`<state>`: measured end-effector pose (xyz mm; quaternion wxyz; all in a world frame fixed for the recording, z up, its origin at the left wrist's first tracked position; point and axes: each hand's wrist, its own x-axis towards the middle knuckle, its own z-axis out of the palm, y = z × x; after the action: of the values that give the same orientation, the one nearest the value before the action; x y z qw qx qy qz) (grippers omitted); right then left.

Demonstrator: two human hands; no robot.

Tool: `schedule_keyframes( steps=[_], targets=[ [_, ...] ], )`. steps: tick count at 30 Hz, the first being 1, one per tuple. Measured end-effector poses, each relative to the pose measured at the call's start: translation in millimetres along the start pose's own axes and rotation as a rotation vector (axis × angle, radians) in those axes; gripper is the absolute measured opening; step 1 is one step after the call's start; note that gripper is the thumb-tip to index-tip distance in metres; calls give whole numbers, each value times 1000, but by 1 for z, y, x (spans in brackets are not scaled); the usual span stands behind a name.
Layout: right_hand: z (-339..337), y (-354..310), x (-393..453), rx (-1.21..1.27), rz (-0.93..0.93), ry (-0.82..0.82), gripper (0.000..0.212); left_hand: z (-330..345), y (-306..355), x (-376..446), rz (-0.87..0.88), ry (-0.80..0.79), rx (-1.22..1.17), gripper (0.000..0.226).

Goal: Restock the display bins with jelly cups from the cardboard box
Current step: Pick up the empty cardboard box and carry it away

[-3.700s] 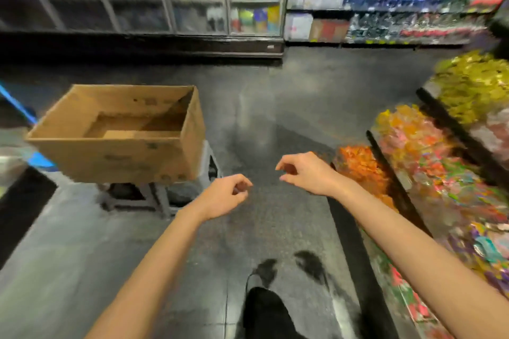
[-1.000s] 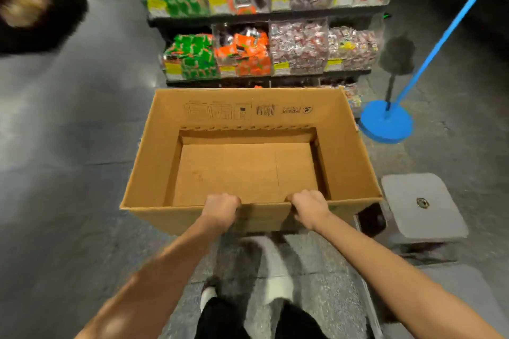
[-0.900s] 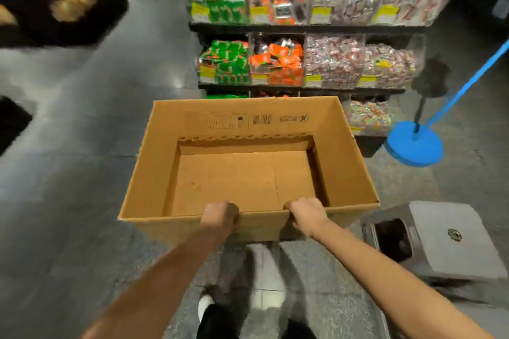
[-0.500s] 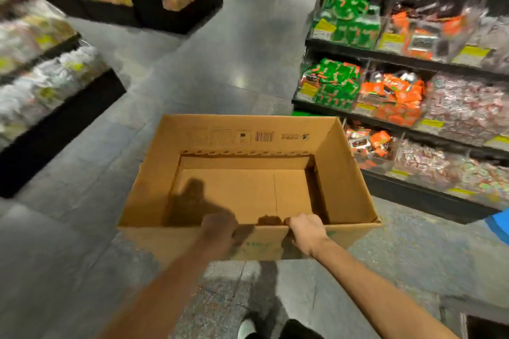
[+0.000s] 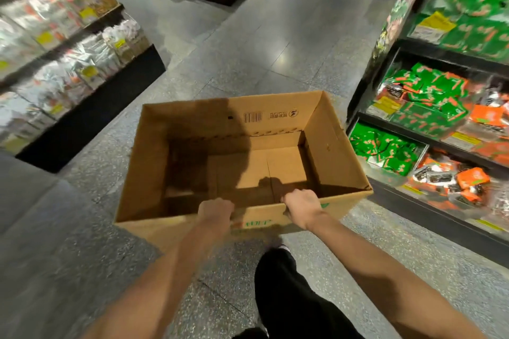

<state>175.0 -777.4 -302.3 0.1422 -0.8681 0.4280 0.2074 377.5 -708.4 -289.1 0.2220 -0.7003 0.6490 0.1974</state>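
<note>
Since half a second ago my view has swung left: the shelving with green and orange packets [image 5: 429,107] that filled the right half now sits at the right edge, and the aisle floor [image 5: 248,44] opens ahead between two rows of displays. Both of my hands keep their hold on the cardboard box [image 5: 338,151], which has stayed in the same place in front of me, carried clear of the floor.

My left hand [image 5: 215,210] is curled over the near rim of the box, fingers folded inside the wall. My right hand [image 5: 301,205] grips the same rim just beside it, fingers also hooked over the edge. The two hands are close together near the middle of that near wall.

I can see straight down into the box: its bottom flaps are bare cardboard, and a shadow covers the left part of the inside. A barcode [image 5: 252,117] is printed on the inner face of the far wall, and green lettering shows on the outer near wall between my wrists.

On my left stand blurred bins of pale wrapped sweets [image 5: 71,63] with yellow tags. My dark trouser leg [image 5: 281,283] is below the box.
</note>
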Motion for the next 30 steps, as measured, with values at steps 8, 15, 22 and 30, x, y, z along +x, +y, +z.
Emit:
schedule_keyframes(
  steps=[8, 15, 22, 30],
  targets=[
    [-70, 42, 135, -31, -64, -98, 25, -68, -44, 116, -29, -30, 13, 21],
    [-102, 75, 250, -22, 9, -43, 17, -122, -82, 232, 29, 58, 56, 26],
    [-98, 125, 369, 104, 162, -37, 19, -159, -105, 389, 163, -21, 145, 29],
    [-15, 196, 465, 316, 332, 32, 24, -136, -71, 555, 317, -26, 205, 59]
  ],
)
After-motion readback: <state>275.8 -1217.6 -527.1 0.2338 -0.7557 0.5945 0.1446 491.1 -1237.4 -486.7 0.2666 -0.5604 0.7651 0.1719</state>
